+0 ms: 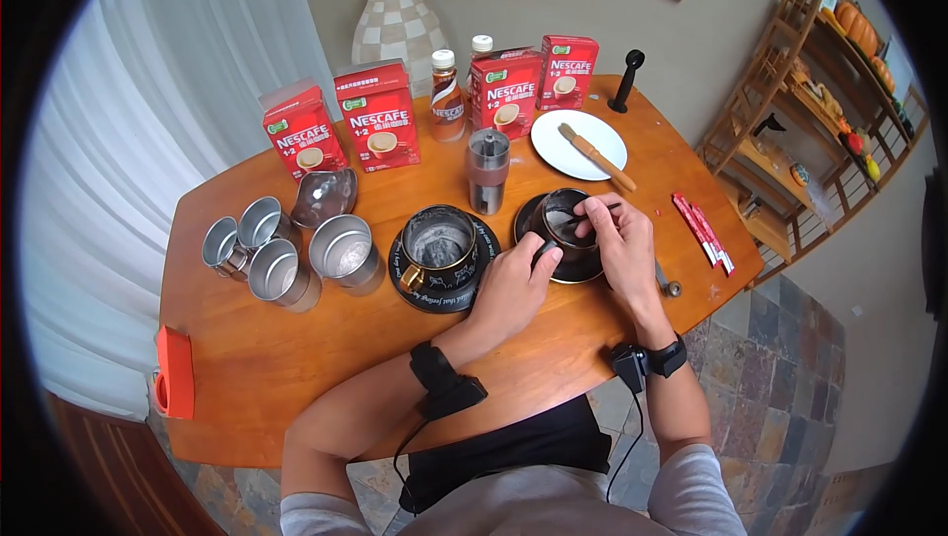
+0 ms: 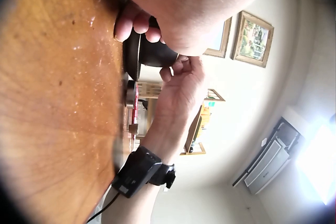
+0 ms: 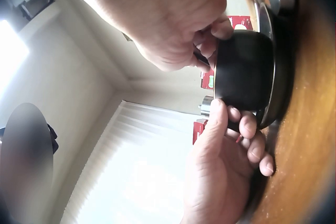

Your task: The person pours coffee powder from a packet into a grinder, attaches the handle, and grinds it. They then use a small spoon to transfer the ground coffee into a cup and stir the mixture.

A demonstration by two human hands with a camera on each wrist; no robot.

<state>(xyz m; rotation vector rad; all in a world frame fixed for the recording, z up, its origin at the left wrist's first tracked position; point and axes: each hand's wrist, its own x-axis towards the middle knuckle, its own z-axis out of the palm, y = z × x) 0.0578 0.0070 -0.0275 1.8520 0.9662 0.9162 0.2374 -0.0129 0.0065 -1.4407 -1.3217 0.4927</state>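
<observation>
A black cup (image 1: pixel 565 223) with a thin gold rim stands on a black saucer (image 1: pixel 578 273), right of the table's middle. My left hand (image 1: pixel 515 284) holds the cup's handle, thumb on top; the right wrist view shows the thumb (image 3: pixel 216 113) at the cup's side. Over the rim, my right hand (image 1: pixel 620 240) pinches a thin dark utensil that slants into the cup; its lower end is hidden inside. The left wrist view has both hands at the dark cup (image 2: pixel 157 53), the right hand (image 2: pixel 181 85) behind it.
A larger black cup (image 1: pixel 437 240) with a gold handle sits on a lettered saucer to the left. Metal cups (image 1: pixel 346 252) stand farther left. Behind are a grinder (image 1: pixel 488 173), red Nescafe boxes (image 1: pixel 379 121) and a white plate (image 1: pixel 553 153) bearing a brush (image 1: pixel 592 153). Red sachets (image 1: pixel 703 232) lie right.
</observation>
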